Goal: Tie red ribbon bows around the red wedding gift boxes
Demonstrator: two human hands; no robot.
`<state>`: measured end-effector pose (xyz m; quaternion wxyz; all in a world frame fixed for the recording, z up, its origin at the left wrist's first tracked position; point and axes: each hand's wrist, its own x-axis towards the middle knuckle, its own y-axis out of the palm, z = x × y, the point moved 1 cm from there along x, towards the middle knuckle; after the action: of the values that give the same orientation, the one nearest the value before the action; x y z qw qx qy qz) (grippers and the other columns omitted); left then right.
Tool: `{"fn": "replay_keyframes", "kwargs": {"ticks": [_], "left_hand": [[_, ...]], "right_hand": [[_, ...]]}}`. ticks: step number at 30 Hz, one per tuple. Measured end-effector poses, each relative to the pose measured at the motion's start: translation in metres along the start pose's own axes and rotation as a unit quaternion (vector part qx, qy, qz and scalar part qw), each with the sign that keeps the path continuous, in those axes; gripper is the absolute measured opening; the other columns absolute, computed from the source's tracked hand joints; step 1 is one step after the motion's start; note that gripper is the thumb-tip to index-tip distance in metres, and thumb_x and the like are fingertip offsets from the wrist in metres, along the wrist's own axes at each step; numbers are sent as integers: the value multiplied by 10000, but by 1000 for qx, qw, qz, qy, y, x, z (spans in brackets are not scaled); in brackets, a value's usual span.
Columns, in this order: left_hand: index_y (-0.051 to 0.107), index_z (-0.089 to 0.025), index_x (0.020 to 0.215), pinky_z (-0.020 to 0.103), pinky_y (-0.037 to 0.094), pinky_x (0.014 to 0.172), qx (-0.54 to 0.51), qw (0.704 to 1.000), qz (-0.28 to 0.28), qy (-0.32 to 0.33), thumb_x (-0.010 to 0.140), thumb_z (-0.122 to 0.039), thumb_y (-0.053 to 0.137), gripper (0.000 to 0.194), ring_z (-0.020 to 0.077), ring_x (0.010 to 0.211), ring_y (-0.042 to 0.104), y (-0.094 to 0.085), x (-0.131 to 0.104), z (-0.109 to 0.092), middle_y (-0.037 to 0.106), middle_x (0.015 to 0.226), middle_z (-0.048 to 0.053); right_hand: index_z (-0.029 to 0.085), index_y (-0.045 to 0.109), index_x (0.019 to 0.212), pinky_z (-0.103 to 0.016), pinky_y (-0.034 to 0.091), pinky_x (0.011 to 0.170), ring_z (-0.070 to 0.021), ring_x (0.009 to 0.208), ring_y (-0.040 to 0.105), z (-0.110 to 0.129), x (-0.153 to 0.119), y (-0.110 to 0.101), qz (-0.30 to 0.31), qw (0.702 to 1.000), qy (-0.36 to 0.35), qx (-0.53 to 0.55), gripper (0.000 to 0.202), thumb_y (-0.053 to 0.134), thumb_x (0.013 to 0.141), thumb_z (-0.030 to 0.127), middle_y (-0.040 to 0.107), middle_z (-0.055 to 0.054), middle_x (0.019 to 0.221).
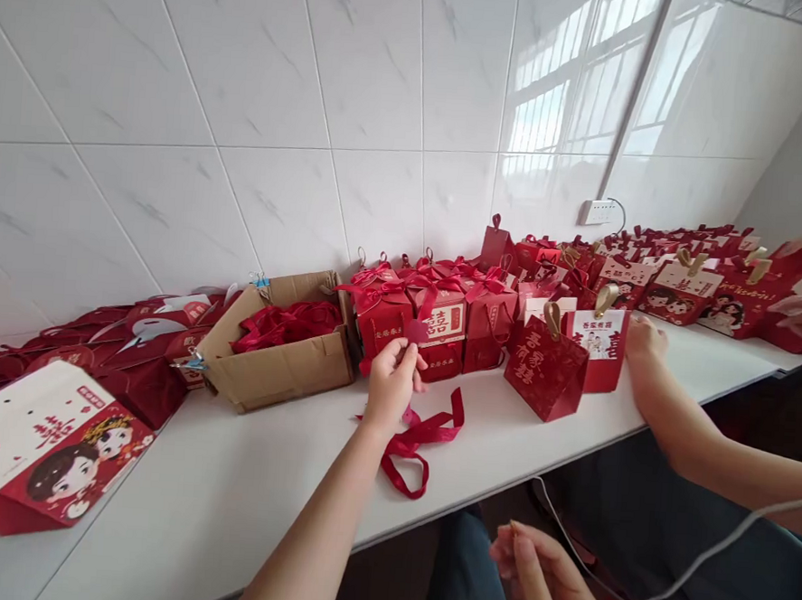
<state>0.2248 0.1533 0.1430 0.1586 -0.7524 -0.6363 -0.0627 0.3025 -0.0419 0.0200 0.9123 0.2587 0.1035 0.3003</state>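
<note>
**Ribbon in hand at a counter of red gift boxes**

A person's left hand point(391, 381) reaches across the white counter point(226, 497) and pinches the near end of a red ribbon point(419, 441) between thumb and fingertips, with a small red tag-like piece at the fingertips, just in front of a stack of red gift boxes point(433, 316) tied with bows. The ribbon trails from the hand down and to the right, lying loose on the counter; its long axis runs roughly from the boxes toward the counter's near edge, and it ends in a loop at that edge. The right hand point(543, 580) hangs below the counter edge, well apart from the ribbon, fingers loosely curled and holding nothing that can be seen.

Left of the hand, an open cardboard box point(281, 365) holds more red ribbon. A flat red-and-white printed bag point(45, 450) lies at the far left. To the right, another person's hand point(643, 342) rests beside a standing red gift bag point(546, 368), and a thin white cable point(698, 558) crosses the lower right.
</note>
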Motion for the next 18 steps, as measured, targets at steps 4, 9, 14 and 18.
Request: {"fn": "replay_keyframes", "kwargs": {"ticks": [4, 9, 14, 18], "left_hand": [[610, -133, 775, 165, 200, 351, -167, 976, 44, -131, 859, -503, 466, 405, 9, 354, 223, -42, -44, -15, 498, 606, -41], [668, -113, 820, 161, 187, 381, -196, 964, -38, -176, 763, -456, 675, 348, 0, 394, 222, -82, -111, -8, 510, 583, -49], [683, -169, 1035, 158, 442, 496, -136, 966, -179, -129, 717, -436, 756, 422, 61, 560, 556, -107, -163, -8, 698, 830, 22], [697, -163, 875, 262, 575, 722, -80, 977, -179, -88, 740, -390, 746, 269, 196, 817, 701, -117, -189, -15, 751, 877, 74]], "right_hand": [[197, 759, 738, -286, 543, 504, -174, 534, 646, 8, -6, 26, 128, 991, 13, 35, 176, 829, 658, 337, 724, -74, 664], [208, 746, 755, -241, 547, 573, -142, 593, 640, 21, -39, 80, 224, 974, 38, 18, 117, 812, 690, 279, 692, -28, 657], [212, 738, 808, -254, 557, 645, -146, 674, 649, 23, -72, 109, 288, 954, 76, 40, 121, 784, 728, 291, 703, -33, 732], [204, 732, 813, -268, 567, 647, -154, 676, 657, 22, -91, 113, 299, 952, 66, 18, 105, 765, 750, 281, 711, -41, 740]]}}
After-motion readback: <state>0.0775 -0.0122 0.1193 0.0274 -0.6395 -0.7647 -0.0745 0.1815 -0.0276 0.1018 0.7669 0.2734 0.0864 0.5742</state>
